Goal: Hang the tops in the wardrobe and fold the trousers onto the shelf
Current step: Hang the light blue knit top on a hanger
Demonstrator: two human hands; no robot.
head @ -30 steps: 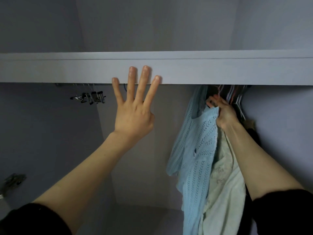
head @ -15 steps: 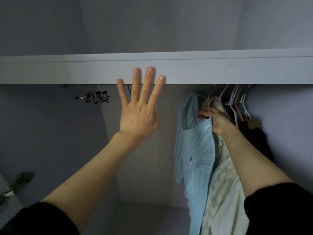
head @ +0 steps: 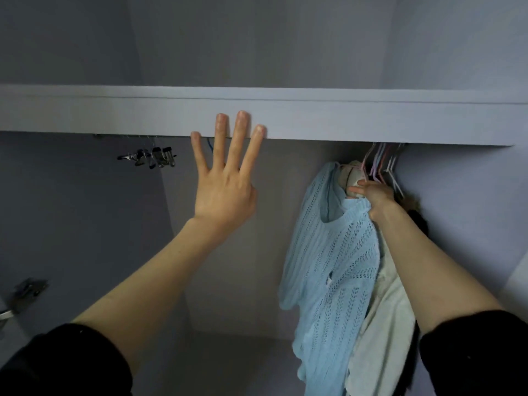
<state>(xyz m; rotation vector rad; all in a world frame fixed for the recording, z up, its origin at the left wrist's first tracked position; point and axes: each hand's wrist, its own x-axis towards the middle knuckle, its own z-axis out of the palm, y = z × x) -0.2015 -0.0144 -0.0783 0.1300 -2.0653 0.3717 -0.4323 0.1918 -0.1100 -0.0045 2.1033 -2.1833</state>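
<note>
Left hand [head: 225, 192] is reaching up, fingers spread, tips against the shelf [head: 371, 121]; right hand [head: 377, 200] is gripping the blue top [head: 334, 270] by its shoulder.

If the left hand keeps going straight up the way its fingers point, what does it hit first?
The left hand points up with straight fingers, whose tips overlap the front edge of the shelf, so that board would likely be met first. Whether they touch it now, depth doesn't show.
</note>
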